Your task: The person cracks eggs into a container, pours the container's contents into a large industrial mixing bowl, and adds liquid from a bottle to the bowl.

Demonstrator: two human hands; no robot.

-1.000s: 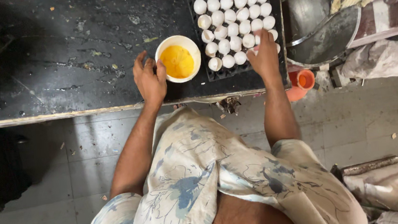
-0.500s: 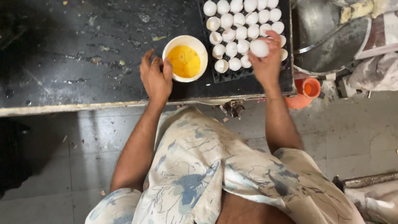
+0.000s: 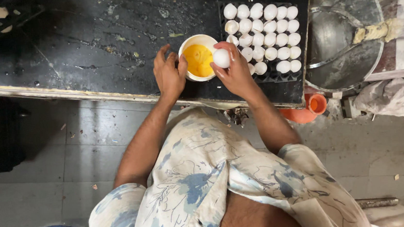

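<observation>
My right hand (image 3: 235, 75) pinches a white egg (image 3: 221, 58) at the rim of the white bowl (image 3: 185, 47) of yolk. My left hand (image 3: 169, 74) is loosely spread, touching the bowl's left side. Egg tray (image 3: 267, 77) sits just right, on the black worktop (image 3: 59, 38).

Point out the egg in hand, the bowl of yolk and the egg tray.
egg (image 3: 221, 58), head view, middle of the shell.
bowl (image 3: 187, 44), head view, white rim, upper left.
egg tray (image 3: 273, 77), head view, bare black lower edge.
</observation>
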